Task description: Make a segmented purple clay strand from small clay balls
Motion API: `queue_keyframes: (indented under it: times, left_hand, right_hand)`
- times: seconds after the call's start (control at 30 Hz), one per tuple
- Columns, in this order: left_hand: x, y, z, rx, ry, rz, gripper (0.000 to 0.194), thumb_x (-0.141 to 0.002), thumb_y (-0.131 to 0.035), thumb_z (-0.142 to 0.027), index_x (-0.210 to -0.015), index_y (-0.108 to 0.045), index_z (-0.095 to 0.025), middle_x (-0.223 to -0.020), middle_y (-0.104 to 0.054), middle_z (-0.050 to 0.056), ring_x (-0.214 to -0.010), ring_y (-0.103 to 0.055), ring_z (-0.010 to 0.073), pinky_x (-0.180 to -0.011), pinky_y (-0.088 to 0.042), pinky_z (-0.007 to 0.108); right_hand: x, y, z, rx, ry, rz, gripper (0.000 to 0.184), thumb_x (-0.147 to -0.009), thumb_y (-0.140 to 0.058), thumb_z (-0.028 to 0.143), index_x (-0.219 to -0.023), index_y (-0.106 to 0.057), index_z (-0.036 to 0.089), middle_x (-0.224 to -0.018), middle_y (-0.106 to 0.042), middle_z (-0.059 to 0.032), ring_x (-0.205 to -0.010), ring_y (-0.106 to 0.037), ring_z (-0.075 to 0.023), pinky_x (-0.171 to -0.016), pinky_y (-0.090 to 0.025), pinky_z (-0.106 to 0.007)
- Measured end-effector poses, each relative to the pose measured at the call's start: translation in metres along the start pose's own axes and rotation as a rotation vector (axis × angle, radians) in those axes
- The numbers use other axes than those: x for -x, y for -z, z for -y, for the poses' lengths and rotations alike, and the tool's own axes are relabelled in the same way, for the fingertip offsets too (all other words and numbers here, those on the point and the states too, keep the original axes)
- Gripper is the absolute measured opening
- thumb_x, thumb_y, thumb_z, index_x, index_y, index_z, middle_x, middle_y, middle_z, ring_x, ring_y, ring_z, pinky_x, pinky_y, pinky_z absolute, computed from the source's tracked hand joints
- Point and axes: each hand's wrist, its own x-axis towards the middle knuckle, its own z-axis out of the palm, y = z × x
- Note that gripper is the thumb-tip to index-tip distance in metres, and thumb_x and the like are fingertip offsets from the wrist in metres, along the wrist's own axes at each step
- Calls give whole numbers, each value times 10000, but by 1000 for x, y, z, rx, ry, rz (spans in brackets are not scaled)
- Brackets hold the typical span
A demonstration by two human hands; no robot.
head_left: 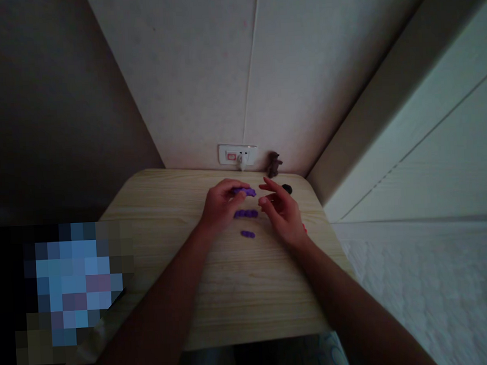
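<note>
My left hand (224,202) is closed around a small bumpy purple piece (247,192), held over the table by thumb and fingers. Its exact kind is unclear in the dim light. Facing it from the right, my right hand (283,210) has thumb and fingers apart, with nothing visible between them. Between my hands, a longer knobbly purple strip (246,214) lies on the table. Closer to me is a shorter purple strip (248,234). A red thing (305,229) peeks out beside my right wrist, mostly hidden.
The pale wooden table (249,291) meets a wall with a socket panel (237,155) and a white plug (241,162). A dark brown figurine (273,164) stands at the back right. Near my right fingers is a round black object (287,189). A white quilted surface (428,282) lies right.
</note>
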Motion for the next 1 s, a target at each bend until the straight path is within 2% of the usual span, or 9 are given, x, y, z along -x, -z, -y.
queue_keyframes:
  times: [0.13, 0.27, 0.43, 0.67, 0.87, 1.0]
  left_hand:
    - [3, -4, -5, 99, 28, 86, 179, -766, -740, -276, -898, -785, -164, -950, -782, 74, -909, -729, 197, -851, -585, 327]
    - [4, -5, -5, 246, 114, 131, 265, -712, -810, -267, -941, -753, -146, -968, -783, 80, -913, -737, 201, -866, -596, 343]
    - [4, -4, -3, 326, 144, 169, 409, -637, -875, -195, -1019, -739, -142, -1034, -775, 84, -972, -734, 197, -962, -574, 358]
    - [7, -4, -7, 310, 203, 186, 491, -603, -936, -262, -1052, -779, -139, -1057, -797, 104, -965, -754, 222, -983, -589, 402]
    - [8, -2, -12, 289, 225, 230, 453, -597, -944, -272, -1010, -809, -143, -1018, -817, 104, -930, -776, 238, -943, -627, 406]
    - [8, -2, -13, 278, 216, 250, 429, -631, -929, -296, -1020, -815, -157, -1005, -820, 103, -919, -784, 244, -924, -638, 408]
  right_hand:
    - [1, -3, -3, -24, 78, 36, 371, -876, -780, 388, -1235, -739, 308, -1199, -723, -79, -973, -708, -203, -893, -615, -385]
    - [1, -3, -5, -70, 69, 17, 305, -865, -798, 358, -1166, -776, 313, -1110, -746, -56, -995, -721, -206, -908, -628, -380]
    - [0, -2, -6, -128, 60, 2, 320, -832, -833, 329, -1148, -781, 322, -1100, -744, -45, -990, -730, -194, -898, -637, -352]
    - [0, 0, -2, -36, 60, 21, 276, -804, -832, 392, -1038, -783, 254, -1000, -775, -61, -846, -740, -183, -811, -654, -347]
    - [2, 0, 8, 131, 80, -5, 189, -764, -798, 277, -936, -767, 205, -853, -780, -51, -698, -716, -163, -682, -622, -305]
    - [4, -1, 10, 130, 23, -29, 174, -759, -792, 296, -904, -769, 204, -812, -786, -47, -654, -708, -161, -628, -596, -291]
